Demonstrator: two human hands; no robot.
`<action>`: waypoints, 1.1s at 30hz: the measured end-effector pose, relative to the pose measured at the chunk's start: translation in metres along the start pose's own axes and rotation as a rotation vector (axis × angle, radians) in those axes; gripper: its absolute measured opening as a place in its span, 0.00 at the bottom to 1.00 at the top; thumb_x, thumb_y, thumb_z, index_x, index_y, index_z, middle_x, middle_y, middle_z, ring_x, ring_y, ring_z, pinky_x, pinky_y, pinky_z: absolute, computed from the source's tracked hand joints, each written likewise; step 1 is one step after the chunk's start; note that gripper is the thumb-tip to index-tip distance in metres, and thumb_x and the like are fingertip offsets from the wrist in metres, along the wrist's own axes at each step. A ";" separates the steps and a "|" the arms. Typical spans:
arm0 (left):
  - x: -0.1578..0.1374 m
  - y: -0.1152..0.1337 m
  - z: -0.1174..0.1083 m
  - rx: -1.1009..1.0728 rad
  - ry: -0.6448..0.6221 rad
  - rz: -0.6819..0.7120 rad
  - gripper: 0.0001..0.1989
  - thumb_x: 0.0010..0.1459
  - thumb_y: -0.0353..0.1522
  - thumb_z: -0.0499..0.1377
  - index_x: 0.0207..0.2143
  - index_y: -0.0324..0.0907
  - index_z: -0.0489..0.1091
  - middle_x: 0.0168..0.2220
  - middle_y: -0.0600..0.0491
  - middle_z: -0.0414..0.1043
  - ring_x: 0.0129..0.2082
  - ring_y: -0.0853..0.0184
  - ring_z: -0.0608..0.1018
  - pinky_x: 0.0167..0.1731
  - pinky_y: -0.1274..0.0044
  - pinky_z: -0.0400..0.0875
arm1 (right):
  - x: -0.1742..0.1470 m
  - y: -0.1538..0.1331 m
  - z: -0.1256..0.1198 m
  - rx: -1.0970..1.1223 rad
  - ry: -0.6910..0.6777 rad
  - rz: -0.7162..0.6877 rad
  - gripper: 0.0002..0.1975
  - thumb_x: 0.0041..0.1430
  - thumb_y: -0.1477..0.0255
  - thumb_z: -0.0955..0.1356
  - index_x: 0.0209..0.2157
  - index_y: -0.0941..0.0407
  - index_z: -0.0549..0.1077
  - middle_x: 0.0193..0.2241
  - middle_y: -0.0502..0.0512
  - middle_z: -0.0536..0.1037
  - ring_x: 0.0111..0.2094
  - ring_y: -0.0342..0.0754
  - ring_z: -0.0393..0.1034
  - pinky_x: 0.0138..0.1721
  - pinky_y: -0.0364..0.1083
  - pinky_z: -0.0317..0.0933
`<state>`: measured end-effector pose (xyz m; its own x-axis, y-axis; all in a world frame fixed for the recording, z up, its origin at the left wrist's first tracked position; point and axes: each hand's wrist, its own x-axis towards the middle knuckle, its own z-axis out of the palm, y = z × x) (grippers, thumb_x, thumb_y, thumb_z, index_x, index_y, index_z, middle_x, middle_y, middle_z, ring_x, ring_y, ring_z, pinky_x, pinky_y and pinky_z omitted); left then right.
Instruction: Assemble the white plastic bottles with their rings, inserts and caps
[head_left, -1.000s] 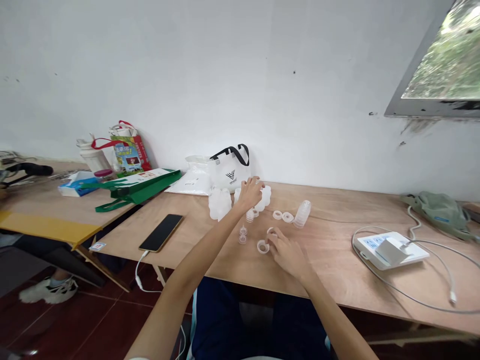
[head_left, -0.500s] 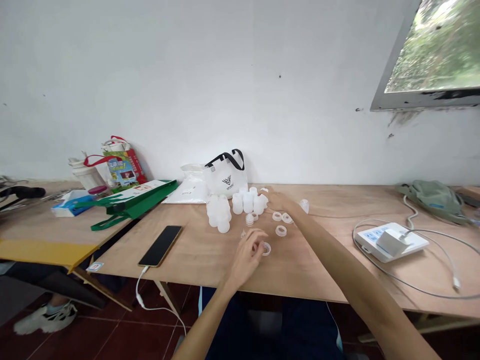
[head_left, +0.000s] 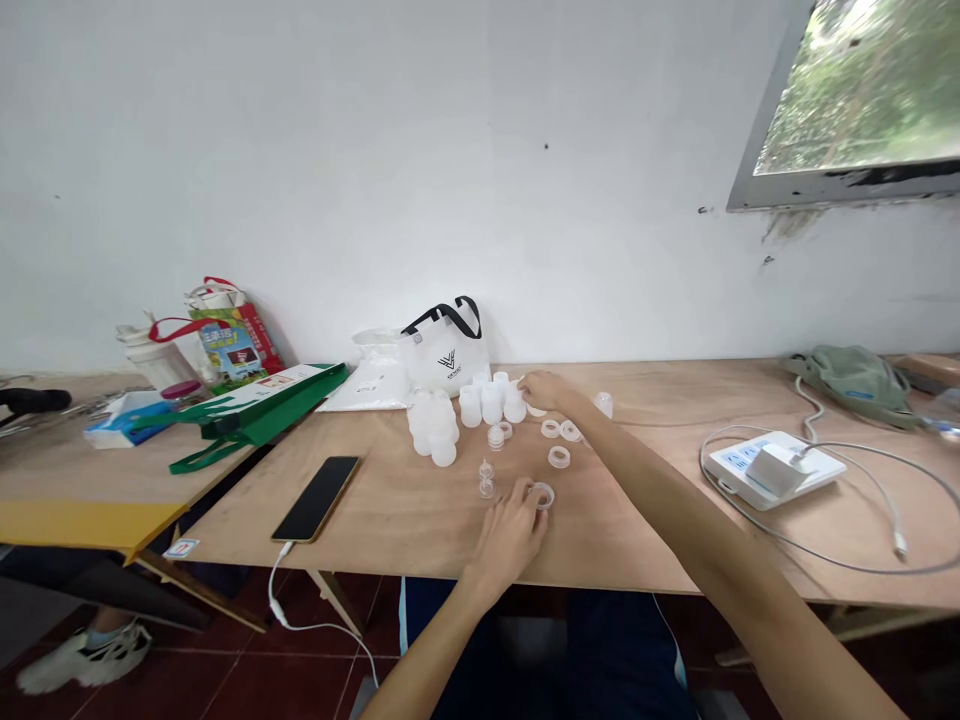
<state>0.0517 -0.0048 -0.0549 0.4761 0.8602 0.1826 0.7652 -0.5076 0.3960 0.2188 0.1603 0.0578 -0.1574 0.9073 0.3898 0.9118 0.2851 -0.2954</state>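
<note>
Both hands are out over the wooden table (head_left: 420, 520). My left hand (head_left: 510, 535) sits near the front edge, and its fingertips pinch a small clear plastic ring (head_left: 541, 495) that lies flat on the wood. My right hand (head_left: 546, 390) reaches farther back. Its fingers curl at the edge of a bunch of little white bottles (head_left: 491, 403), but I cannot tell if they are closed on anything.

I think the ring is very light and hard, and a bit slippery, so it could slide or flip away. It looks best to hold it by its outer rim, with one finger on each side. The bottles look light and empty too, and easy to tip over.

Just left of the ring stands a tiny clear cap (head_left: 487, 480). More rings (head_left: 559, 457) lie between my two hands. A second bunch of bottles (head_left: 433, 428) stands a little to the left.

Behind the bottles there is a white bag with black handles (head_left: 444, 350), close to the wall. A black phone (head_left: 316, 485) lies flat to the left, with a white cable hanging down from it. Far right is a white power strip (head_left: 772, 467) with cords looping around it. A green bag (head_left: 251, 408) lies on the next table over.
</note>
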 end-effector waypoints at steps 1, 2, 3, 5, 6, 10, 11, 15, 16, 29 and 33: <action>0.002 0.000 -0.001 -0.008 -0.006 0.021 0.11 0.69 0.30 0.50 0.50 0.47 0.68 0.56 0.49 0.69 0.43 0.58 0.80 0.42 0.69 0.73 | -0.001 -0.001 -0.006 -0.019 -0.019 -0.017 0.14 0.70 0.62 0.67 0.49 0.58 0.74 0.44 0.57 0.77 0.40 0.48 0.74 0.43 0.50 0.70; 0.005 -0.001 -0.002 -0.017 -0.010 0.047 0.12 0.69 0.28 0.49 0.50 0.47 0.68 0.56 0.49 0.69 0.44 0.58 0.79 0.43 0.69 0.73 | -0.002 -0.001 -0.013 -0.038 -0.031 -0.034 0.12 0.71 0.64 0.67 0.46 0.58 0.75 0.42 0.57 0.77 0.39 0.48 0.73 0.42 0.50 0.69; 0.009 -0.002 -0.003 -0.026 -0.010 0.075 0.14 0.68 0.26 0.48 0.49 0.47 0.68 0.56 0.49 0.69 0.45 0.59 0.79 0.45 0.69 0.72 | -0.005 -0.001 -0.021 -0.054 -0.027 -0.049 0.10 0.70 0.68 0.65 0.43 0.58 0.75 0.40 0.58 0.77 0.39 0.49 0.72 0.42 0.49 0.67; 0.021 -0.005 -0.007 -0.025 -0.010 0.150 0.19 0.64 0.21 0.46 0.49 0.46 0.68 0.57 0.49 0.68 0.48 0.59 0.77 0.49 0.69 0.71 | -0.015 0.001 -0.037 -0.080 0.004 -0.075 0.10 0.67 0.76 0.62 0.37 0.58 0.75 0.40 0.61 0.77 0.40 0.51 0.71 0.42 0.48 0.63; 0.028 -0.008 -0.008 -0.010 -0.013 0.193 0.21 0.61 0.19 0.46 0.49 0.45 0.68 0.57 0.49 0.68 0.51 0.59 0.75 0.52 0.68 0.70 | -0.023 0.003 -0.044 -0.086 0.022 -0.086 0.11 0.66 0.78 0.61 0.36 0.58 0.75 0.41 0.61 0.76 0.40 0.51 0.70 0.43 0.48 0.62; 0.060 -0.018 -0.010 0.074 -0.052 0.369 0.23 0.58 0.22 0.52 0.55 0.46 0.68 0.61 0.48 0.66 0.59 0.53 0.68 0.59 0.62 0.64 | -0.071 0.016 -0.060 0.007 0.122 -0.161 0.12 0.60 0.80 0.59 0.32 0.56 0.71 0.39 0.59 0.74 0.36 0.49 0.68 0.40 0.47 0.61; 0.068 -0.020 -0.009 0.078 -0.069 0.394 0.24 0.58 0.23 0.53 0.57 0.46 0.67 0.62 0.48 0.66 0.60 0.52 0.67 0.60 0.61 0.63 | -0.086 0.021 -0.060 0.062 0.115 -0.184 0.11 0.59 0.80 0.59 0.31 0.56 0.70 0.39 0.58 0.74 0.35 0.48 0.68 0.38 0.46 0.61; 0.092 -0.022 -0.002 0.120 -0.128 0.400 0.25 0.58 0.29 0.58 0.58 0.41 0.67 0.62 0.41 0.65 0.59 0.46 0.67 0.59 0.58 0.62 | -0.139 0.045 -0.056 0.173 0.076 -0.171 0.09 0.55 0.78 0.60 0.28 0.54 0.70 0.40 0.57 0.75 0.35 0.49 0.69 0.35 0.47 0.63; 0.096 -0.021 -0.001 0.129 -0.135 0.397 0.24 0.58 0.31 0.59 0.57 0.40 0.68 0.61 0.41 0.65 0.58 0.46 0.68 0.58 0.58 0.63 | -0.149 0.051 -0.054 0.188 0.061 -0.163 0.10 0.56 0.78 0.60 0.29 0.53 0.70 0.40 0.58 0.76 0.36 0.50 0.70 0.35 0.48 0.63; 0.073 -0.035 -0.018 0.319 -0.155 0.266 0.06 0.62 0.34 0.61 0.40 0.41 0.75 0.50 0.45 0.69 0.53 0.53 0.69 0.55 0.64 0.62 | -0.162 0.061 -0.001 0.249 -0.227 -0.403 0.12 0.58 0.82 0.60 0.31 0.54 0.72 0.41 0.58 0.75 0.35 0.50 0.70 0.36 0.48 0.66; 0.066 -0.040 -0.027 0.312 -0.162 0.255 0.04 0.61 0.31 0.61 0.39 0.41 0.74 0.51 0.44 0.69 0.54 0.52 0.69 0.54 0.65 0.65 | -0.152 0.050 0.005 0.226 -0.231 -0.425 0.16 0.53 0.87 0.60 0.33 0.55 0.73 0.50 0.59 0.74 0.45 0.52 0.71 0.45 0.51 0.66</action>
<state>0.0404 0.0735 -0.0349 0.7101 0.6989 0.0859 0.6964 -0.7151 0.0609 0.2863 0.0376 -0.0206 -0.5981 0.7343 0.3209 0.6490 0.6788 -0.3435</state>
